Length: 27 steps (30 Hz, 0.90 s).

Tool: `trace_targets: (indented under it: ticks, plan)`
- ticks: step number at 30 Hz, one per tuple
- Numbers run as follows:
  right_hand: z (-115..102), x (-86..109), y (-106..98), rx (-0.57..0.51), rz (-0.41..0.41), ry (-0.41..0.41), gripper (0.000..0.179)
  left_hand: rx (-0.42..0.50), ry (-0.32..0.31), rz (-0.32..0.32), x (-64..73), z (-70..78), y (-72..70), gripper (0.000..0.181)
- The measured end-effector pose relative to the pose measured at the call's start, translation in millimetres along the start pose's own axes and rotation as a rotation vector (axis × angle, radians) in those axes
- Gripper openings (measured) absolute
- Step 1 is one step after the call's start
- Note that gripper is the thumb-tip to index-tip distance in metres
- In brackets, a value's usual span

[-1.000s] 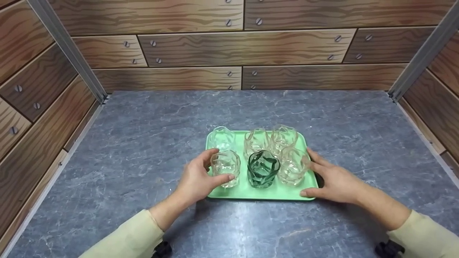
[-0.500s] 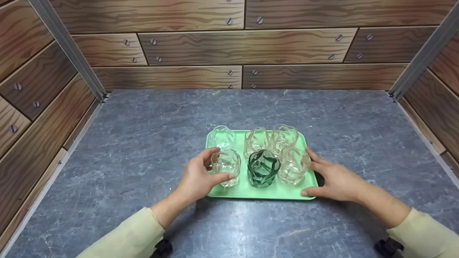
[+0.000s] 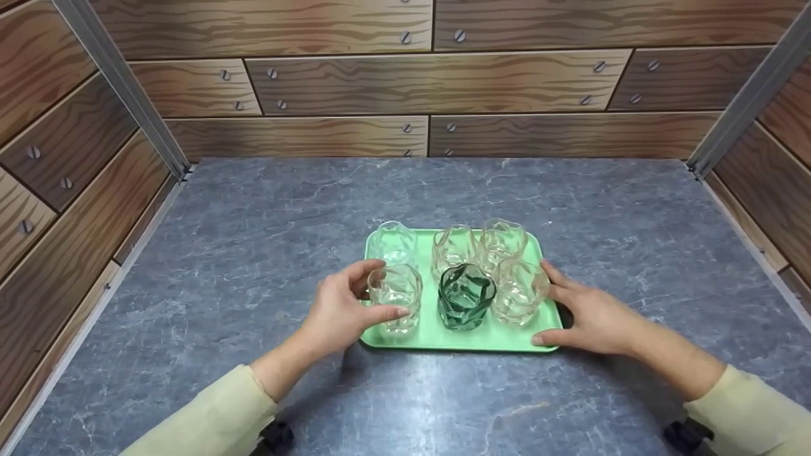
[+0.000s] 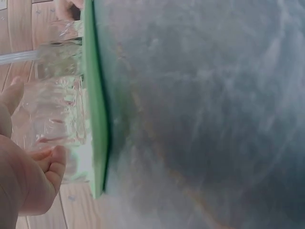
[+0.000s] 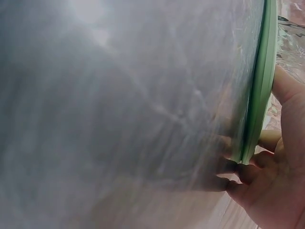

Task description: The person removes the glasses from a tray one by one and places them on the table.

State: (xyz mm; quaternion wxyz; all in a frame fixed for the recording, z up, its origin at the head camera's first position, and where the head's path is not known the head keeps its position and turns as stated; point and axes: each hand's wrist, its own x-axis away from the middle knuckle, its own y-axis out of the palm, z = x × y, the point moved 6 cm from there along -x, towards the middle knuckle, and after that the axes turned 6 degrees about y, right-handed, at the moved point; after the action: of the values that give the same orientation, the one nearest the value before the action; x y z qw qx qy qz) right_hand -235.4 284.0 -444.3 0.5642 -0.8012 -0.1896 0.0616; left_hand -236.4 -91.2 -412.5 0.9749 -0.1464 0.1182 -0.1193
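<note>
A light green tray (image 3: pixel 456 342) lies on the table with several faceted glass tumblers standing on it. At its front left corner my left hand (image 3: pixel 339 311) holds a clear tumbler (image 3: pixel 400 288), thumb across the near side and fingers round the far left side. The left wrist view shows this tumbler (image 4: pixel 50 117) between thumb and fingers, upright beside the tray rim. My right hand (image 3: pixel 599 320) grips the tray's right edge, thumb over the front right corner; in the right wrist view its curled fingers (image 5: pixel 248 174) are at the rim. A dark green tumbler (image 3: pixel 467 297) stands front centre.
Clear tumblers stand at the tray's back left (image 3: pixel 394 240), back middle (image 3: pixel 453 248) and back right; another clear tumbler (image 3: pixel 519 294) is close to my right fingers. The grey marbled table (image 3: pixel 285 215) is bounded by wood-patterned walls (image 3: pixel 431 82) behind and at both sides.
My left hand and the clear tumbler in it have shifted slightly left on the tray. The right hand, tray and other tumblers stay where they were.
</note>
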Motion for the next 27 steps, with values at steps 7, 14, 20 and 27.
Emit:
trace_targets:
  ticks: [7,14,20,27]
  plan:
    - [-0.3,-1.3,0.7,0.003,-0.012,0.001,0.111,0.105,-0.036,0.008,-5.7,15.1,-34.5,0.080]
    - [0.1,-0.2,-0.5,0.000,-0.007,-0.003,0.110,0.121,-0.025,0.045,-17.5,32.6,-79.2,0.072]
    - [-0.8,-1.4,-0.4,0.005,-0.009,-0.008,0.109,0.052,-0.036,0.102,-37.2,40.3,-114.5,0.077]
    - [-0.9,0.3,0.2,0.017,-0.017,0.010,0.111,-0.010,-0.062,0.164,-72.9,33.3,-133.1,0.078]
